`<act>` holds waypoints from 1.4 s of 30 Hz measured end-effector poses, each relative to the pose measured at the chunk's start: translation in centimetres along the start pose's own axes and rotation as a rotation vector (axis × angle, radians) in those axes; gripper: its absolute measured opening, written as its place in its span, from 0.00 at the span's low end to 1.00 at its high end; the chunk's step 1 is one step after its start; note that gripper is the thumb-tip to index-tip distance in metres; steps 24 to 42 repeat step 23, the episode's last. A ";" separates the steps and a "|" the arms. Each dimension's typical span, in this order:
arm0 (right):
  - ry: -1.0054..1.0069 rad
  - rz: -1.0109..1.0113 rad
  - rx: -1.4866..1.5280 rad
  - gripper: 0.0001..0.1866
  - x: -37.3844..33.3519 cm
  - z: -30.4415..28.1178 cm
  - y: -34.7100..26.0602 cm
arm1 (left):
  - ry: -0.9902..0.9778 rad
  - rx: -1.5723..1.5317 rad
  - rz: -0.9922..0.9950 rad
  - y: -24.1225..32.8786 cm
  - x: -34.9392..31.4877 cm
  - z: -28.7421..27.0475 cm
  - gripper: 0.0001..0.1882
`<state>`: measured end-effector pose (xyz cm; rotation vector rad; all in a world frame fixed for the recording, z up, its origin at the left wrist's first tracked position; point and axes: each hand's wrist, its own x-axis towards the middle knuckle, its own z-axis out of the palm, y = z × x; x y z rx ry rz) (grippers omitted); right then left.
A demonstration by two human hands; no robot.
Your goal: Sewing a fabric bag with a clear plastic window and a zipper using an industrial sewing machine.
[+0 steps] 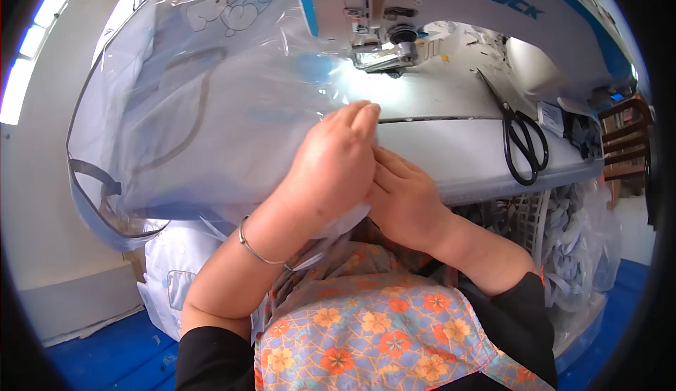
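Observation:
A large, see-through plastic sheet (246,130) with dark trim along its edge and a printed cartoon animal spreads over the left of the sewing table. My left hand (336,158) is closed in a pinch on its right edge, just in front of the sewing machine's presser foot (384,60). Pressed close against it, slightly lower and to the right, is my right hand (408,201). Its fingers are bent round the same plastic edge, the fingertips partly hidden behind my left hand. The lit needle area lies a little beyond both hands.
Black-handled scissors (524,141) lie on the right of the table (451,151). The sewing machine's arm (521,10) overhangs the back. Thread scraps sit behind the needle. Below right stands a white basket (531,215) beside clear bags of grey strips. A wooden chair (627,144) is at far right.

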<state>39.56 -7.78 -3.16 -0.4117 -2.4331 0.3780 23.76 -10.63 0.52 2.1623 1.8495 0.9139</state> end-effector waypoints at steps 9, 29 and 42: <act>0.366 0.026 0.163 0.12 -10.4 -5.2 7.0 | -0.011 0.318 -0.225 4.2 0.1 2.3 0.20; 0.283 1.373 -0.469 0.07 -41.9 -24.2 28.4 | -0.202 0.526 -0.299 6.9 3.3 7.0 0.09; 0.283 1.373 -0.469 0.07 -41.9 -24.2 28.4 | -0.202 0.526 -0.299 6.9 3.3 7.0 0.09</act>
